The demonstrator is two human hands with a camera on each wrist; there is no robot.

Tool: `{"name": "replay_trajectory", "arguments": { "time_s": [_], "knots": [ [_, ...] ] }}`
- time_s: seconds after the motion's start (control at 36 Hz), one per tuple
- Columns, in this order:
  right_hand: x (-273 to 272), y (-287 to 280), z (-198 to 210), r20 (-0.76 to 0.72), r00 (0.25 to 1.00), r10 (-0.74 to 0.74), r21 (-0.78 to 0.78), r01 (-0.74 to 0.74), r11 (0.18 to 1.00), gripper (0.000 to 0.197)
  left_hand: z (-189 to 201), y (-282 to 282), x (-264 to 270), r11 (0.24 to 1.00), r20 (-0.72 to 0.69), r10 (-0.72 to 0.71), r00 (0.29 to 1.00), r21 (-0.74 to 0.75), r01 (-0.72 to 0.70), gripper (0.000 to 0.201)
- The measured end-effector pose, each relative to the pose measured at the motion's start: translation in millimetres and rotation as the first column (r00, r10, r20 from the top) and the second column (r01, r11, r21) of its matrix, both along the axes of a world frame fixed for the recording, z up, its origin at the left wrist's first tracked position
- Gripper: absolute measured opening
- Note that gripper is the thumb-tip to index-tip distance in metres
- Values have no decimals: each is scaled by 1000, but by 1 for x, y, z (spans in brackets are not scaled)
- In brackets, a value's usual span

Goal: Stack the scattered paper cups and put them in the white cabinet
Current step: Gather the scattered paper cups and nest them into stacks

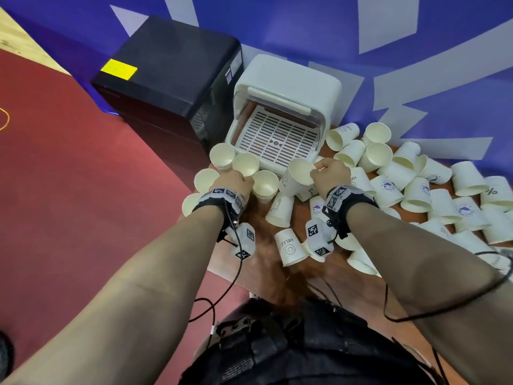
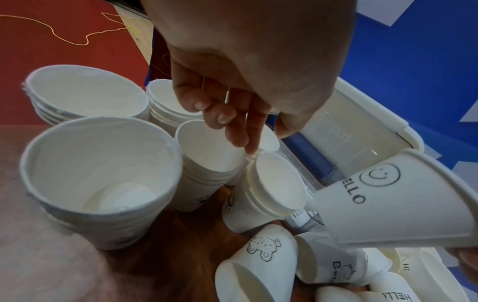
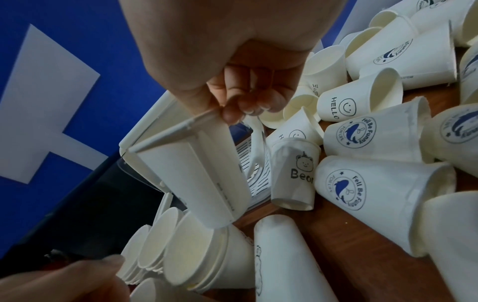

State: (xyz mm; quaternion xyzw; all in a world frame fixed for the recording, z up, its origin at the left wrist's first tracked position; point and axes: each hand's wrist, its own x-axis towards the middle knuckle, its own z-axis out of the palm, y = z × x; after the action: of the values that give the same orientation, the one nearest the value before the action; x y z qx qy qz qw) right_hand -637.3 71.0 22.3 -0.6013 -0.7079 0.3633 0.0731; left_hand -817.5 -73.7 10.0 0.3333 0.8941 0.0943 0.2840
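The white cabinet (image 1: 286, 87) stands open at the back of the table, its slotted tray (image 1: 274, 140) showing. Several stacks of white paper cups (image 1: 245, 163) stand in front of it at the left. My left hand (image 1: 244, 179) hovers over them with straight fingers (image 2: 240, 130), one fingertip touching the rim of a tilted stack (image 2: 274, 181). My right hand (image 1: 319, 169) pinches the rim of a tilted "HELLO" cup (image 1: 298, 176), lifted just right of the stacks. In the right wrist view, that hand (image 3: 227, 114) holds the cup (image 3: 191, 173) with its base just above a stack (image 3: 204, 255).
Many loose cups (image 1: 416, 190) lie on their sides over the right half of the wooden table (image 1: 263, 262). A black machine (image 1: 172, 76) stands left of the cabinet. A blue wall (image 1: 305, 29) runs behind. The table's left edge drops to red floor (image 1: 83, 176).
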Motion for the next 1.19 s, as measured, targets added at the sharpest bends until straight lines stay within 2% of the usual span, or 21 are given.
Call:
{"name": "replay_trajectory", "arguments": {
  "time_s": [0.06,0.17,0.31,0.47,0.53,0.56,0.72,0.83,1.0,1.08,1.19],
  "knots": [
    [-4,0,1,-28,1000,-11,-19,11,1000,22,4,-3,1,1000,-15,-22,1000,-3,22,38],
    [-14,-1,0,-115,992,-55,-79,46,996,18,13,-7,4,999,-29,-41,999,-15,40,15],
    [-27,-9,-1,-171,985,-25,-168,-4,986,17,-5,-13,-5,996,-37,80,996,-36,-81,26],
    [-37,-21,-11,-121,987,108,-222,-133,966,12,-7,-19,-6,992,-23,87,996,-89,-89,24],
    [-36,-25,-5,-101,975,198,-296,-220,930,10,-7,-21,-6,992,-19,83,996,-95,-84,23],
    [-35,-27,-4,-88,968,237,-335,-252,908,15,-7,-21,-6,993,-17,76,997,-92,-77,23],
    [-20,-30,-3,-11,962,272,-271,-265,925,18,-1,-19,-2,998,-43,57,997,-37,-59,27],
    [3,-25,1,22,969,247,-239,-235,942,23,9,-6,13,999,-72,6,997,47,-3,29],
    [74,-21,-6,151,969,194,-226,-157,961,27,14,26,59,976,-46,-181,982,116,186,27],
    [122,-22,-15,203,971,128,-264,-71,962,29,11,39,93,939,-49,-325,945,101,328,27],
    [186,-28,-18,235,972,-9,-284,78,956,18,2,52,132,899,-28,-431,902,75,432,27]
  ]
}}
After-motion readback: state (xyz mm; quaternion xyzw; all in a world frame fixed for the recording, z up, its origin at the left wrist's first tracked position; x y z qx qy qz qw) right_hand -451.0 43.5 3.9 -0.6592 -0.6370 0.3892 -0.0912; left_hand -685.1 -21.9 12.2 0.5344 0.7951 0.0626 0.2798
